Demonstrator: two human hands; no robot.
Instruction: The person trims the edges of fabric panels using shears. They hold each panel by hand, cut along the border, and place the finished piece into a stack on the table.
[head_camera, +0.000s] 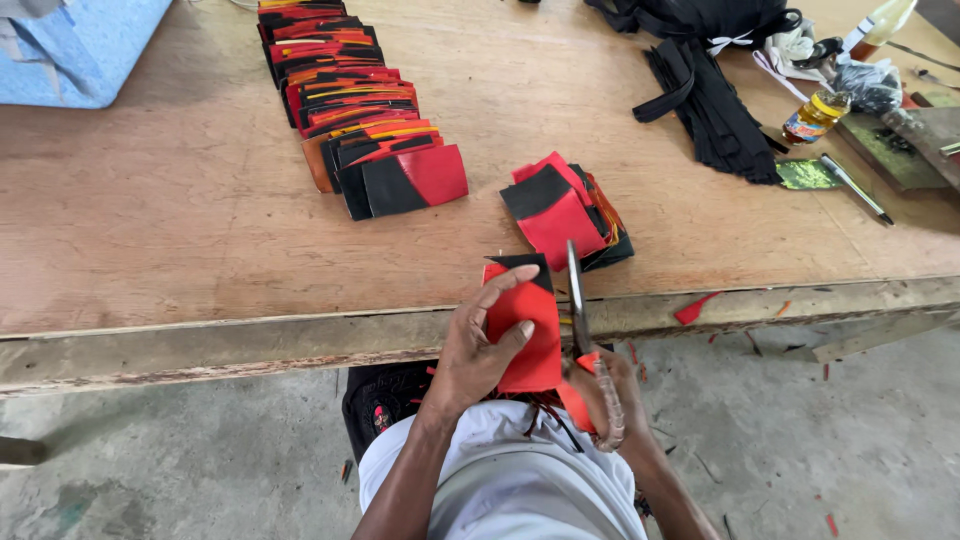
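The red-and-black leather piece (522, 325) is held upright at the near edge of the desk (180, 200), flat face exposed so the scissors (578, 300) can run along its right side. Left hand (470, 350) pinches it — fingers spread across the red panel. Right hand (600, 395) grips the scissors' handles. A small stack (562, 215) and a long row (350, 110) of similar pieces lie behind.

Right hand (600, 395) mostly hidden behind red piece (525, 335); blue box (80, 45) cut off.
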